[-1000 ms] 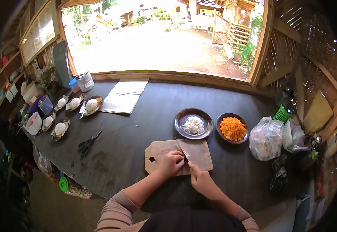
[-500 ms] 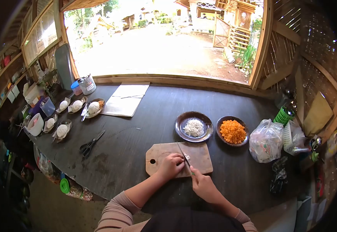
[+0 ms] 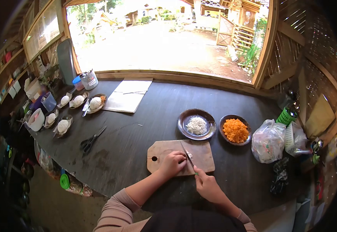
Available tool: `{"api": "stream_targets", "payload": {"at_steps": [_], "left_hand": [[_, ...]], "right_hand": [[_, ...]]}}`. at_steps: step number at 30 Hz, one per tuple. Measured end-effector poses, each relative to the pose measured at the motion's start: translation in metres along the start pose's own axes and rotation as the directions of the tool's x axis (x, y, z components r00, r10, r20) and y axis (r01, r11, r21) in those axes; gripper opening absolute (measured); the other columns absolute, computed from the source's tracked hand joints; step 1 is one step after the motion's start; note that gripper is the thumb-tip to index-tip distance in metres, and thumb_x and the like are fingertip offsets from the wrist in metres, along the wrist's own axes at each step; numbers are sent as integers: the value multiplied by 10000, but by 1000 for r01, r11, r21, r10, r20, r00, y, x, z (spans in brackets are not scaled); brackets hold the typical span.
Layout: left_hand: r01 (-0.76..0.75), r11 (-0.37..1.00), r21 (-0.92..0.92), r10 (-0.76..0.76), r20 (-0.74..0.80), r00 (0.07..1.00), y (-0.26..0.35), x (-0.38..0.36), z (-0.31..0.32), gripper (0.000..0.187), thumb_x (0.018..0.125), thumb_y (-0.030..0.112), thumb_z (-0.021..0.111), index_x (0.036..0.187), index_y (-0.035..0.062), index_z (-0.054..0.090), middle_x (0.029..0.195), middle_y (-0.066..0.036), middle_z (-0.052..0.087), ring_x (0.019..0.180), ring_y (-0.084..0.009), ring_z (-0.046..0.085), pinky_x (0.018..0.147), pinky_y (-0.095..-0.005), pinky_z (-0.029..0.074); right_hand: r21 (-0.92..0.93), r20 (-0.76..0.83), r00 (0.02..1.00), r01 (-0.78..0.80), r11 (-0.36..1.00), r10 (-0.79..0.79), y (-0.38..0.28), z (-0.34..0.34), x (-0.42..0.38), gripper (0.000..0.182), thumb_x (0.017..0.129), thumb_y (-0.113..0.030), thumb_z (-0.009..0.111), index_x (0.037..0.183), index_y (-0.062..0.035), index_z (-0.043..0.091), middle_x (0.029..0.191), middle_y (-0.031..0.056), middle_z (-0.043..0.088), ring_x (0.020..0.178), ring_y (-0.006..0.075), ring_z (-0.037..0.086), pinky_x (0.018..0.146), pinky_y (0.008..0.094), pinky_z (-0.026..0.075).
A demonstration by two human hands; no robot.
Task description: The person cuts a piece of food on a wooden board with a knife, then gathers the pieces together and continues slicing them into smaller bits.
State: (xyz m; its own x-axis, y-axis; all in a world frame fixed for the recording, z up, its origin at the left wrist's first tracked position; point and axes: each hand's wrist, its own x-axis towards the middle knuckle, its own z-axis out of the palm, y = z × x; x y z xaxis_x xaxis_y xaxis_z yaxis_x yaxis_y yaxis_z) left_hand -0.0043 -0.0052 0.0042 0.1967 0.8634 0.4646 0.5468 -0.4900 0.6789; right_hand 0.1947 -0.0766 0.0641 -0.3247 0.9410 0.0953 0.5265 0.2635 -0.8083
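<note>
My right hand is closed round the green handle of a knife, its blade pointing away from me over the wooden cutting board. On the board, my left hand has its fingers curled together close to the left of the blade. Whatever those fingers hold is hidden. Small white cut pieces lie by the blade's right side. Beyond the board stands a dark plate with a heap of white shreds. To its right, a brown bowl holds crumbly orange food.
Black scissors lie to the left. Several small plates with white rice mounds stand at the back left, near paper sheets. On the right are a filled plastic bag, a green basket and a black plastic bag.
The knife has shifted slightly right and its blade now sits a little apart from my left fingers. The whole view has tilted slightly.
</note>
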Motion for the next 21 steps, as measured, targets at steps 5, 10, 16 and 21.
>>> {"api": "stream_targets", "payload": {"at_steps": [5, 10, 16, 21], "left_hand": [[-3, 1000, -18, 3, -18, 1000, 0, 0, 0, 103, 783, 94, 686, 816, 4, 721, 958, -129, 698, 886, -299, 668, 817, -377, 539], [-10, 1000, -14, 10, -9, 1000, 0, 0, 1, 106, 783, 101, 691, 814, 4, 720, 964, -135, 695, 887, -302, 668, 813, -379, 540], [-16, 1000, 14, 16, -10, 1000, 2, 0, 1, 104, 784, 104, 691, 800, 3, 712, 958, -134, 693, 885, -306, 666, 807, -383, 540], [-22, 1000, 20, 23, -15, 1000, 1, 0, 1, 112, 780, 114, 697, 800, 5, 709, 937, -128, 687, 873, -304, 662, 800, -384, 538]], "right_hand": [[13, -5, 1000, 18, 1000, -18, 1, -1, -1, 334, 934, -55, 555, 1267, -24, 557, 768, 295, 616, 768, 445, 651, 653, 417, 514], [11, -3, 1000, 18, 1000, -18, 3, 1, 0, 330, 928, -47, 560, 1257, -21, 563, 749, 292, 610, 743, 445, 648, 635, 419, 510], [-18, -28, 997, 74, 997, -74, 13, 11, 10, 322, 924, -33, 556, 1244, 6, 563, 752, 301, 607, 741, 452, 641, 633, 430, 509], [-27, -102, 977, 188, 982, -190, 25, 17, 16, 334, 919, -56, 545, 1248, -5, 571, 725, 301, 604, 684, 441, 637, 615, 500, 491]]}}
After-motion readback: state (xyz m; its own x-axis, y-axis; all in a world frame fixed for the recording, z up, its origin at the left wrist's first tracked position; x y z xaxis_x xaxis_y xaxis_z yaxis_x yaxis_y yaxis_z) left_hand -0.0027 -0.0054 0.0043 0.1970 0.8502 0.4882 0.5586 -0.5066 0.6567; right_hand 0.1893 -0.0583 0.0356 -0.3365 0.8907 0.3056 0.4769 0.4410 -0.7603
